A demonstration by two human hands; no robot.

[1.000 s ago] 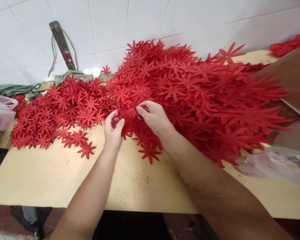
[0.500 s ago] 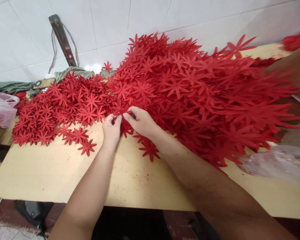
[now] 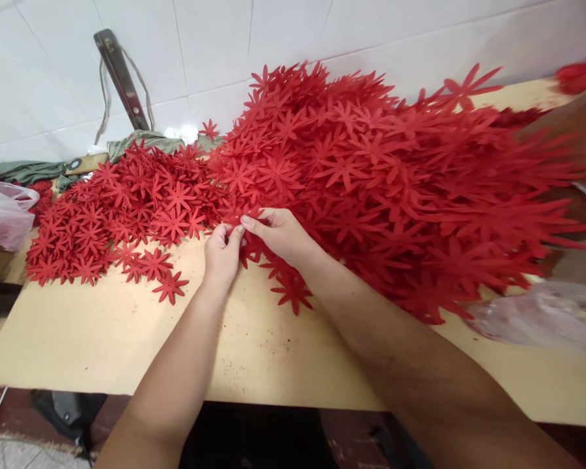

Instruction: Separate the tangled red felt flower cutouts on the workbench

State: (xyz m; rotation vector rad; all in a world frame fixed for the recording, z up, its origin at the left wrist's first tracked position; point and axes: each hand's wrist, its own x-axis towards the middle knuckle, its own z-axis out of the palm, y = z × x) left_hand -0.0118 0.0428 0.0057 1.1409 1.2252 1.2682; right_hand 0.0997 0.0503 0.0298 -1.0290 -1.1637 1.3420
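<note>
One red flower cutout (image 3: pixel 234 220), pinched by my left hand (image 3: pixel 222 249) and right hand (image 3: pixel 284 238) between front and back edges of the desk (image 3: pixel 141 352); step, I judge: two-handed fingering; next move: light, even pressure.

A dark bar (image 3: pixel 120 78) slants before white tiles (image 3: pixel 215 45); green cloth (image 3: pixel 146 139) lies near its foot.

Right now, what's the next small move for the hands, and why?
I'd probably ease the right hand slightly away from the left hand, to check whether the red flower piece is one layer or several: both hands pinch close together at it, and the fingers hide too much to tell.
</note>
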